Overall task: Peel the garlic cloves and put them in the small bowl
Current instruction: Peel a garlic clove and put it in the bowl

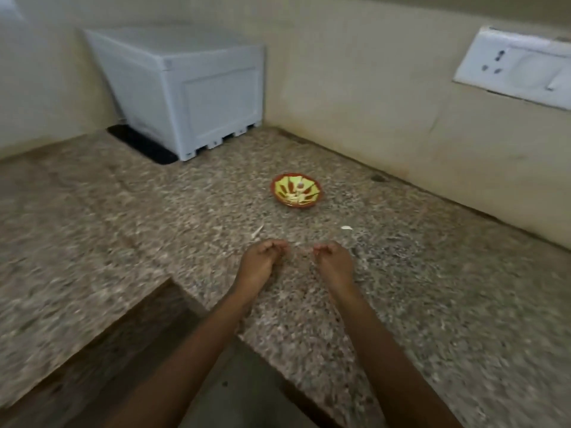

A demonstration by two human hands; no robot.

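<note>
Two bare hands, fingers curled, over one speckled brown granite counter (pixel 432 288).
The left hand (pixel 262 261) and right hand (pixel 335 262) are near each other but apart; blur hides whether either pinches anything. One small red-rimmed yellow bowl (pixel 296 205) beyond them holds one pale garlic clove (pixel 299 185). One loose white clove (pixel 346 228) and one thin peel sliver (pixel 257 231) lie on the counter between.

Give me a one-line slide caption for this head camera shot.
Left hand and right hand, fingers curled, close together over a granite counter, with the small bowl just beyond them.
</note>
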